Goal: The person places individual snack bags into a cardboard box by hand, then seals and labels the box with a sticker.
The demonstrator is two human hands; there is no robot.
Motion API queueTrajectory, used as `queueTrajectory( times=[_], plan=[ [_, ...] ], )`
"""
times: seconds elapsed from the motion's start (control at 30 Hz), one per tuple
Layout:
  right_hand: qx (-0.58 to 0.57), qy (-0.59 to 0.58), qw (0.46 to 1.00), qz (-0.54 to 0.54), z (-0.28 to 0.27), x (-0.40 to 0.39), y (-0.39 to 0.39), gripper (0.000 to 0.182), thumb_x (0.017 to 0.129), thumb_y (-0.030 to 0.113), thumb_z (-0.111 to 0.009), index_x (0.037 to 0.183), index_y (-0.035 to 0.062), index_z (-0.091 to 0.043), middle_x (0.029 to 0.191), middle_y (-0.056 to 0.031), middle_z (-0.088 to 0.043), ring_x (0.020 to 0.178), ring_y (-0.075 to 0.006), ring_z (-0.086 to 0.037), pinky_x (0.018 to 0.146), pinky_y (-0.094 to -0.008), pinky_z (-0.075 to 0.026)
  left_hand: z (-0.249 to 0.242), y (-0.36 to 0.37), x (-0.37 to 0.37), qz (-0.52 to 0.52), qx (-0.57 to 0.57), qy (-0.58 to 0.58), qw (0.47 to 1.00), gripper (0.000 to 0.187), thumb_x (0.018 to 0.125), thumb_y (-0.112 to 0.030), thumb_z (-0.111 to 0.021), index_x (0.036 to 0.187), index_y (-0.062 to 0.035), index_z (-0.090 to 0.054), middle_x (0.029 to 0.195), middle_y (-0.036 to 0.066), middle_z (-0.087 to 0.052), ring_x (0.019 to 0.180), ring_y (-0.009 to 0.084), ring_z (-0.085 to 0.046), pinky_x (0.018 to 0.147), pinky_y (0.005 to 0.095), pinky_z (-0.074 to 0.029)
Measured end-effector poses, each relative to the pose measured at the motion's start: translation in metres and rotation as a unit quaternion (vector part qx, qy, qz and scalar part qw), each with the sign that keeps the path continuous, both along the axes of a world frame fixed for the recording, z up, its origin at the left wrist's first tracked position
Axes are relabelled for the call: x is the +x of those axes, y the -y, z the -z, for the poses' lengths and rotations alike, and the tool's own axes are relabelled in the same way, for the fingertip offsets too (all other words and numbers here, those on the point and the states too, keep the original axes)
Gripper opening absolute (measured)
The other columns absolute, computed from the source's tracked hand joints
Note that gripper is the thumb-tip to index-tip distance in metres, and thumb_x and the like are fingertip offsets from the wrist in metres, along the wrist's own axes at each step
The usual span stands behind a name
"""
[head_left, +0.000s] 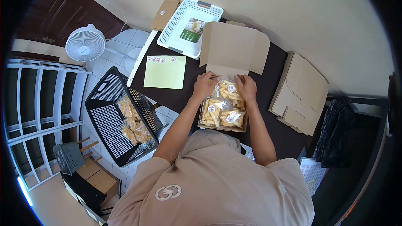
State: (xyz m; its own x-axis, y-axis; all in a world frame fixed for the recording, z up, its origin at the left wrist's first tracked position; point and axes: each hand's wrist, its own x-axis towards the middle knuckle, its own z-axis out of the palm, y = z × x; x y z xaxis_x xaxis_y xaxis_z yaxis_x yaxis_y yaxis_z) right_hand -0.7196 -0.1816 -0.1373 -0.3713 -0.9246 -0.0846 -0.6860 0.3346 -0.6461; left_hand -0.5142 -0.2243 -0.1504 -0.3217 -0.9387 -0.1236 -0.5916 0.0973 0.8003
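Note:
An open cardboard box lies before me at the table's front edge, its wide lid folded back away from me. Inside sit several clear bags of pale yellow stick snacks, each with a round red-and-white sticker. My left hand is at the box's far left corner, fingers closed on a small cardboard flap. At the far right corner, my right hand pinches the matching flap. Both palms face down, and the fingertips are partly hidden.
Left of the box are a yellow sticker sheet and a white basket holding a green-labelled packet. Flattened cardboard boxes are stacked at right. A black crate with bagged snacks and a fan stand left.

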Motion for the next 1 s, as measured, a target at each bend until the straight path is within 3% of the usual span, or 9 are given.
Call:
queueTrajectory(
  times=[0.07,0.2,0.43,0.6,0.7,0.8,0.87,0.93,1.0],
  plan=[
    [-0.002,-0.012,1.000,-0.017,-0.001,-0.002,-0.002,0.041,0.084,0.040,-0.066,0.097,0.0018,-0.069,0.095,-0.0175,-0.068,0.091,-0.0344,-0.065,0.081,-0.0415,-0.051,-0.013,-0.003,-0.005,-0.022,-0.005,0.039,0.999,0.033,0.084,-0.032,-0.069,0.105,-0.0067,-0.061,0.103,0.015,-0.063,0.102,0.0350,-0.054,0.090,0.0424,-0.043],
    [0.017,0.006,0.998,-0.062,-0.003,-0.007,-0.003,0.042,0.081,0.041,-0.069,0.097,0.0015,-0.070,0.095,-0.0168,-0.068,0.090,-0.0325,-0.066,0.080,-0.0398,-0.051,-0.009,-0.001,-0.004,-0.020,-0.006,0.036,0.999,0.037,0.079,-0.034,-0.073,0.103,-0.0076,-0.062,0.103,0.015,-0.063,0.103,0.0349,-0.054,0.091,0.0422,-0.043],
    [0.039,0.061,0.997,-0.036,-0.004,-0.008,-0.002,0.043,0.084,0.040,-0.066,0.093,-0.0014,-0.070,0.093,-0.0182,-0.069,0.089,-0.0313,-0.067,0.080,-0.0375,-0.051,-0.010,-0.001,-0.001,0.000,0.011,0.054,0.998,0.036,0.079,-0.037,-0.073,0.098,-0.0092,-0.061,0.102,0.013,-0.061,0.104,0.0343,-0.053,0.091,0.0445,-0.043],
    [-0.019,0.140,0.986,0.093,0.003,-0.024,0.006,0.038,0.090,0.033,-0.058,0.090,-0.0036,-0.069,0.082,-0.0215,-0.068,0.084,-0.0357,-0.067,0.078,-0.0414,-0.050,-0.009,0.000,0.000,0.003,0.028,0.060,0.998,0.035,0.078,-0.039,-0.073,0.097,-0.0116,-0.061,0.103,0.010,-0.060,0.108,0.0337,-0.052,0.090,0.0475,-0.044],
    [-0.028,0.102,0.985,0.138,0.000,-0.037,0.013,0.036,0.088,0.030,-0.060,0.085,-0.0045,-0.068,0.081,-0.0202,-0.069,0.082,-0.0360,-0.067,0.078,-0.0420,-0.050,-0.006,0.000,0.001,0.005,0.022,0.051,0.998,0.035,0.078,-0.039,-0.073,0.097,-0.0116,-0.060,0.104,0.010,-0.060,0.107,0.0340,-0.051,0.089,0.0482,-0.044],
    [0.002,0.079,0.975,0.207,0.037,-0.072,0.031,0.035,0.081,0.031,-0.069,0.089,-0.0032,-0.067,0.095,-0.0204,-0.068,0.092,-0.0354,-0.065,0.082,-0.0414,-0.049,-0.006,0.000,0.000,0.006,0.020,0.052,0.998,0.036,0.078,-0.039,-0.073,0.098,-0.0117,-0.060,0.104,0.010,-0.059,0.107,0.0344,-0.051,0.089,0.0484,-0.044],
    [0.003,0.057,0.966,0.251,0.038,-0.077,0.039,0.037,0.078,0.031,-0.073,0.092,-0.0025,-0.066,0.101,-0.0199,-0.068,0.095,-0.0344,-0.064,0.083,-0.0413,-0.048,-0.009,-0.001,0.000,0.004,0.009,0.049,0.999,0.036,0.079,-0.034,-0.074,0.099,-0.0074,-0.062,0.100,0.014,-0.061,0.102,0.0344,-0.053,0.092,0.0419,-0.042],
    [-0.034,0.005,0.952,0.304,0.024,-0.080,0.046,0.041,0.076,0.030,-0.076,0.099,-0.0016,-0.066,0.109,-0.0181,-0.066,0.101,-0.0318,-0.062,0.086,-0.0413,-0.047,-0.009,0.000,0.000,0.005,0.008,0.050,0.999,0.036,0.079,-0.034,-0.074,0.099,-0.0075,-0.062,0.100,0.015,-0.061,0.102,0.0344,-0.053,0.092,0.0418,-0.042],
    [-0.027,0.040,0.958,0.281,0.035,-0.088,0.056,0.041,0.076,0.030,-0.076,0.101,-0.0008,-0.066,0.105,-0.0159,-0.067,0.094,-0.0290,-0.064,0.083,-0.0403,-0.049,-0.009,0.000,0.000,0.006,0.008,0.050,0.999,0.036,0.078,-0.034,-0.074,0.100,-0.0076,-0.062,0.100,0.015,-0.061,0.103,0.0345,-0.053,0.092,0.0418,-0.042]
  ],
)
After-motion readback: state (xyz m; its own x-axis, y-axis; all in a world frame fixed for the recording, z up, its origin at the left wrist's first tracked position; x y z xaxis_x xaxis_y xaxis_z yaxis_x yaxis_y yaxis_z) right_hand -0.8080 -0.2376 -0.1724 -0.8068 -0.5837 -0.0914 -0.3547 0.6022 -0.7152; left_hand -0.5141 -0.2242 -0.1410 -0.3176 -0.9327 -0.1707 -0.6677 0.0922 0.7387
